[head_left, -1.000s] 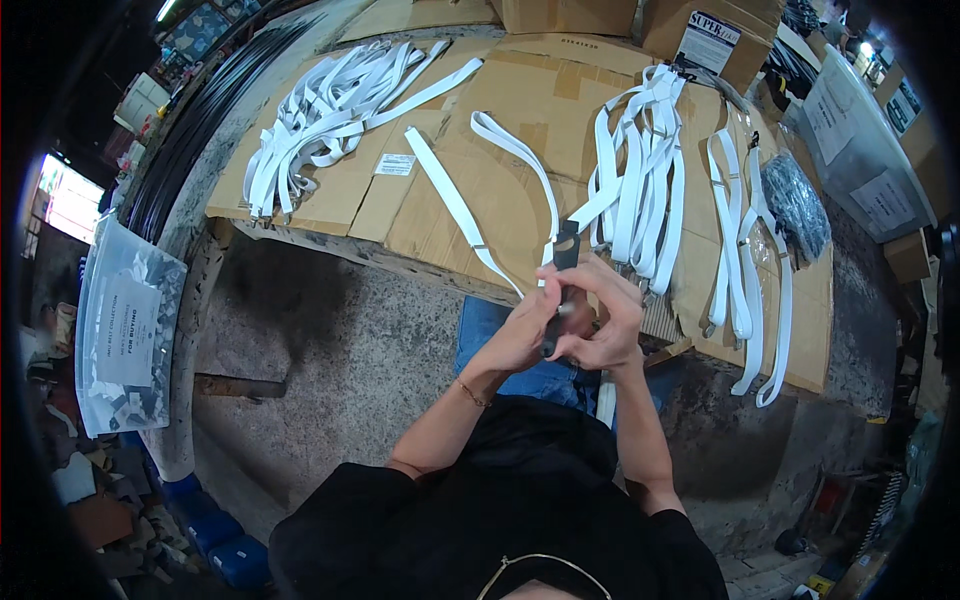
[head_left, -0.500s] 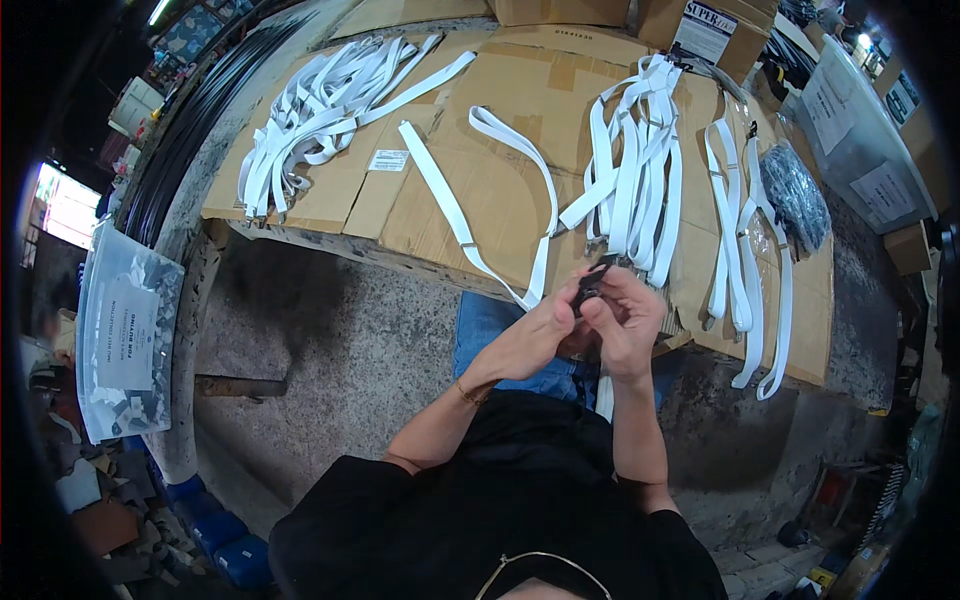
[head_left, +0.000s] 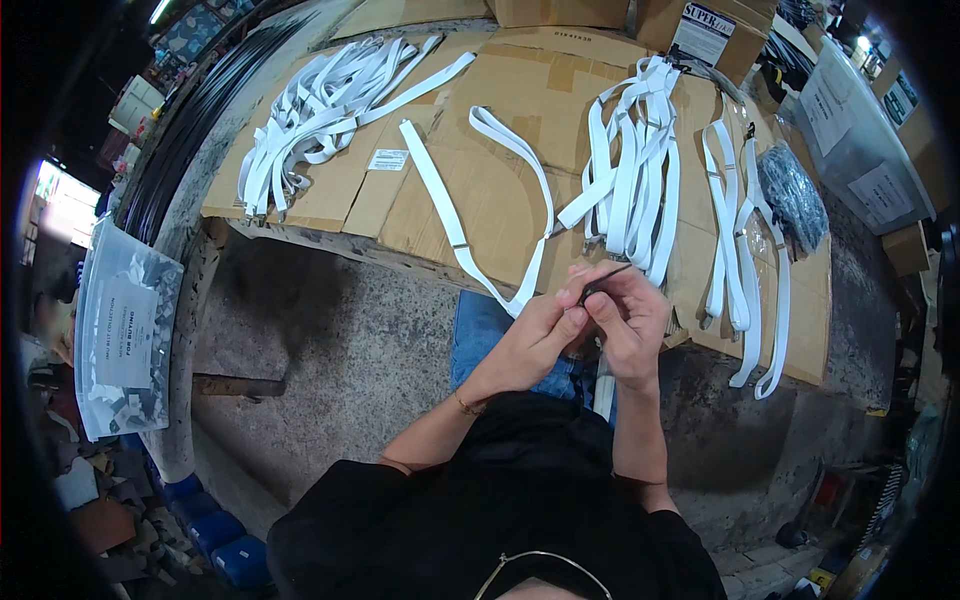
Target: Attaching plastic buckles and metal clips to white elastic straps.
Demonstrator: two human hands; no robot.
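Observation:
My left hand point(head_left: 540, 335) and my right hand point(head_left: 632, 325) meet in front of my body at the table's near edge. Both are closed, fingertips pinching a small black piece point(head_left: 592, 290), perhaps a clip or tab, whose exact kind my fingers hide. A white elastic strap point(head_left: 432, 188) with a metal slider lies on the cardboard in a V, one bend reaching my left hand. Whether it joins the black piece is hidden. Just beyond my right hand lies a bundle of white straps point(head_left: 647, 150) with metal clips. Below my hands hangs a white strap end point(head_left: 604, 392).
Flattened cardboard point(head_left: 500, 75) covers the table. Another strap heap point(head_left: 310, 110) lies far left; loose straps point(head_left: 742, 270) and a plastic bag of dark parts point(head_left: 795, 195) lie right. Clear bins stand left point(head_left: 165, 300) and right point(head_left: 855, 150). Cardboard boxes point(head_left: 560, 12) line the back.
The black piece has turned between my fingers and now shows a thin edge pointing right. My fingers have closed more tightly around it. The straps on the table lie as before.

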